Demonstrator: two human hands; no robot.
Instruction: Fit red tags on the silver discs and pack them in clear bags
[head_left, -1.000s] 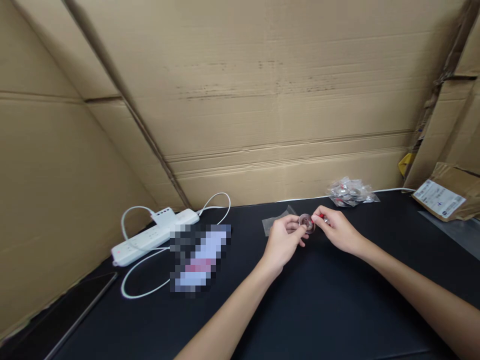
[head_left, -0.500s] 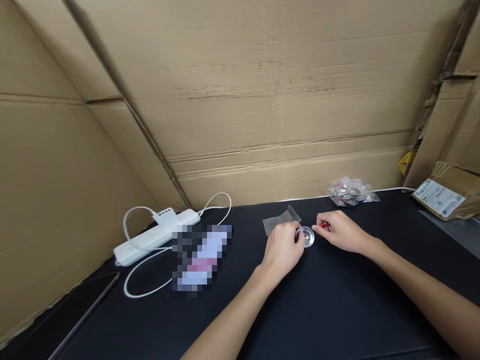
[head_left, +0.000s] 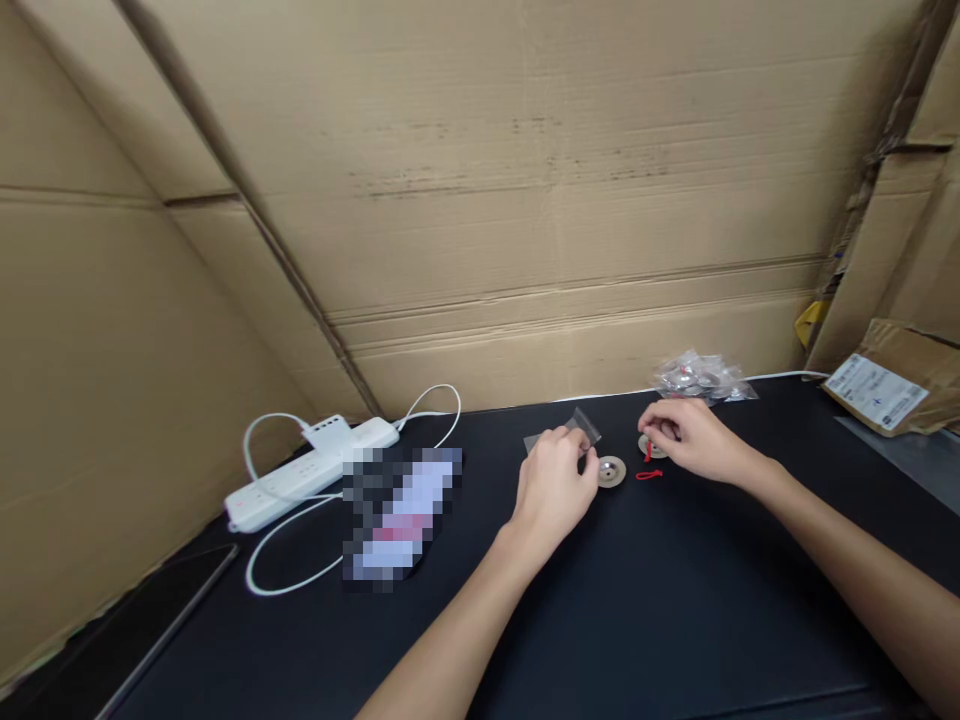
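A small round metal finger cymbal [head_left: 611,472] with a raised centre lies on the black table. Right beside it is my left hand [head_left: 556,470], its thumb and fingers curved but apart; whether the thumb touches the rim I cannot tell. Behind that hand a clear plastic bag [head_left: 587,425] lies flat, partly hidden. My right hand [head_left: 690,437] has its thumb and fingers bent around a second metal finger cymbal [head_left: 643,446], which they partly cover. From this one a red cord [head_left: 649,475] hangs down and ends in a loop near the tabletop.
Several bagged metal discs [head_left: 701,375] lie at the back, behind my right hand. A white power strip [head_left: 311,475] with looped white cables and a blurred object [head_left: 409,515] are on the left. At far right sits a labelled brown package [head_left: 900,385]. Cardboard walls [head_left: 525,200] enclose the table.
My left fingers have come off the first cymbal, which now lies flat. My right hand has moved slightly right and back; its cymbal and red cord loop now show.
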